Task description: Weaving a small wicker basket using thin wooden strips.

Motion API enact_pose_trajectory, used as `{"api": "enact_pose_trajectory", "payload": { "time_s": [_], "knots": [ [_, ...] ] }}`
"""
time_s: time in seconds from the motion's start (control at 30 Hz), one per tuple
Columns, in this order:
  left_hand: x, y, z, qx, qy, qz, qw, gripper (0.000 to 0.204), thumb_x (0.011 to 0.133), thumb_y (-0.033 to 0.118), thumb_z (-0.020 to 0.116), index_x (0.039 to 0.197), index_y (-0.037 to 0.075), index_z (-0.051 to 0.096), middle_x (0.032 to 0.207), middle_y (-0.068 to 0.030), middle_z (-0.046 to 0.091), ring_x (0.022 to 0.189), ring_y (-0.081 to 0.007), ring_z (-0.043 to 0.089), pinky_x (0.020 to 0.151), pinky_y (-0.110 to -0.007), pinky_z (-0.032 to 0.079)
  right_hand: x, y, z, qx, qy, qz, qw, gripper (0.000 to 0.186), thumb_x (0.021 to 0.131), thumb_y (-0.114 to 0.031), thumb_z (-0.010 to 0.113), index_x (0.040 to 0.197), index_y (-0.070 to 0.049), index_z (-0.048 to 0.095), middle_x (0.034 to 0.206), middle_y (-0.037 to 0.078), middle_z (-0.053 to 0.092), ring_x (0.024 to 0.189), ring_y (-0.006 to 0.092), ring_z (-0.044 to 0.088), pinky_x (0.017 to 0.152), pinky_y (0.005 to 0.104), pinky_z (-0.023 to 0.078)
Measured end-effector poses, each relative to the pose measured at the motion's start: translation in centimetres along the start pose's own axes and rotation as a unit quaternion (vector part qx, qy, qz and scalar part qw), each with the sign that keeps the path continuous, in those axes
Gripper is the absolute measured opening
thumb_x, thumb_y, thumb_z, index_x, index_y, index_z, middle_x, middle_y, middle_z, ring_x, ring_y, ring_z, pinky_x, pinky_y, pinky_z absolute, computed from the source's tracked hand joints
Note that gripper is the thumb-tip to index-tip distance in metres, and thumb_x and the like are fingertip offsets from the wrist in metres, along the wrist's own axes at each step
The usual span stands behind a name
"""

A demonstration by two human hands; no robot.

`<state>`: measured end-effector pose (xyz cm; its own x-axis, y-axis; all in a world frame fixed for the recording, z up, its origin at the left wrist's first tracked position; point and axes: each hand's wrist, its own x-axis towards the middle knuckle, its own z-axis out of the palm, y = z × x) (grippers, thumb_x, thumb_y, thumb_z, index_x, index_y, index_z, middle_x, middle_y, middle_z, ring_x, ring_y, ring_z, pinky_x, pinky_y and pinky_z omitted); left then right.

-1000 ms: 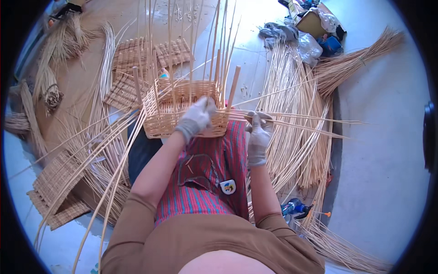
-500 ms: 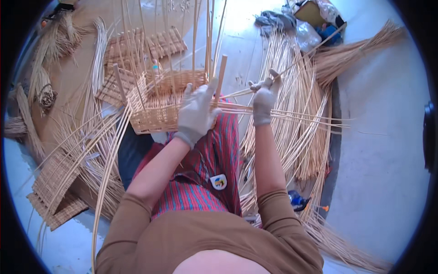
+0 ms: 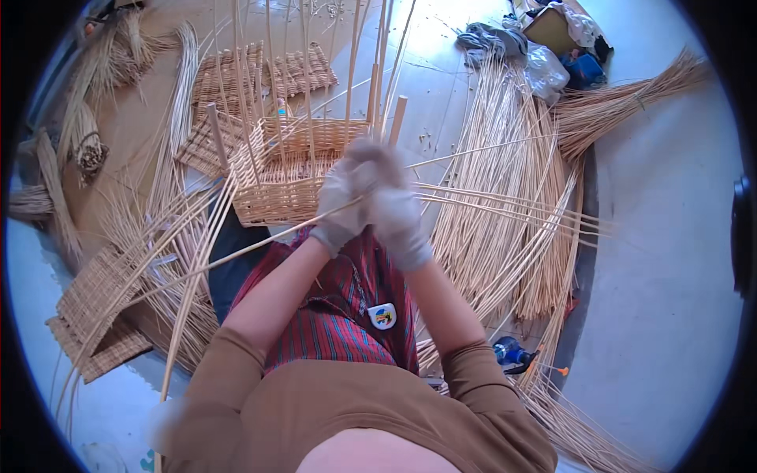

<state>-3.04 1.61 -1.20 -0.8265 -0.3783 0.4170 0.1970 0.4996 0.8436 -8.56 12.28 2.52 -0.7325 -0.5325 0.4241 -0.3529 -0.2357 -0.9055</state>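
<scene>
A partly woven rectangular wicker basket (image 3: pixel 276 201) rests over my lap, with tall upright canes and wooden corner posts. At its near right corner my gloved hands are close together. My left hand (image 3: pixel 337 206) lies against that corner, its fingers blurred and partly covered. My right hand (image 3: pixel 397 221) is closed beside it, also smeared by motion. A long cane strand (image 3: pixel 252 248) runs from the lower left across my left hand into my right hand's grip. Several loose cane ends (image 3: pixel 512 206) stick out to the right of the corner.
A large heap of split canes (image 3: pixel 497 173) covers the floor at right, with another bundle (image 3: pixel 631 102) beyond. Woven mats (image 3: pixel 229 79) lie behind the basket, others (image 3: pixel 98 315) at lower left. Plastic bags (image 3: pixel 546 72) and a blue tool (image 3: pixel 512 351) sit at right.
My right hand has come left from over the cane heap to my left hand at the basket corner. A long strand now crosses leftward in front of my left hand.
</scene>
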Motion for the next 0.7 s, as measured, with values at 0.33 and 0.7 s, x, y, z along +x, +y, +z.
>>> {"api": "enact_pose_trajectory", "payload": {
  "time_s": [0.33,0.7],
  "knots": [
    [7.6,-3.3,-3.1,-0.195,0.009,-0.07,0.978,0.044,0.107,0.04,0.067,0.128,0.002,0.065,0.118,-0.0193,0.073,0.11,-0.0362,0.071,0.098,-0.042,0.059,1.7,3.9,-3.4,-0.495,0.048,0.144,0.855,0.042,0.084,-0.037,0.087,0.101,-0.003,0.068,0.099,0.017,0.068,0.093,0.0381,0.068,0.082,0.0482,0.054],
    [-3.1,-1.3,-4.6,0.007,0.061,0.057,0.997,0.035,0.1,0.018,0.076,0.132,0.007,0.069,0.11,-0.0134,0.075,0.103,-0.031,0.074,0.093,-0.039,0.057,1.2,7.4,-4.3,-0.564,0.141,0.1,0.808,0.024,0.091,-0.029,0.078,0.096,-0.009,0.064,0.088,0.013,0.068,0.082,0.0351,0.07,0.072,0.048,0.055]
  ]
}}
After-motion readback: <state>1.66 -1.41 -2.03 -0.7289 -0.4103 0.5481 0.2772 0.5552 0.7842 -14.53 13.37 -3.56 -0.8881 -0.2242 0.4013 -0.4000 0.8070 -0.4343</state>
